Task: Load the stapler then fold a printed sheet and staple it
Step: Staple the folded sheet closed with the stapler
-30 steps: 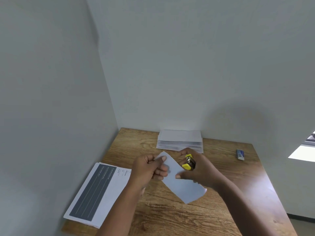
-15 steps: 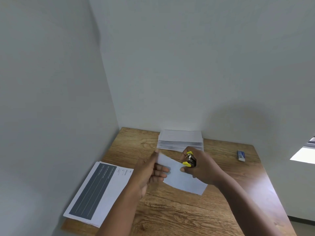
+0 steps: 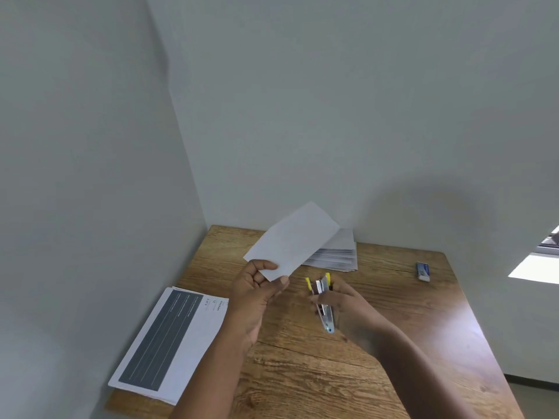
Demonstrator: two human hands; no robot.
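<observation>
We see the wooden table point(image 3: 378, 373) filling the corner; the printed sheets point(image 3: 169, 343) lie at its left edge, a stack of folded papers point(image 3: 338, 252) at its back; above its middle our left hand point(image 3: 257, 291) pinches a folded sheet point(image 3: 293, 240), lifted; our blurred right hand point(image 3: 348, 303) seems closed around the stapler point(image 3: 325, 300); a small box point(image 3: 423, 270) sits back-right.

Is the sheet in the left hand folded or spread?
Folded. The sheet is a narrow strip, much smaller than the printed sheets on the table. The left hand pinches its lower corner.
</observation>
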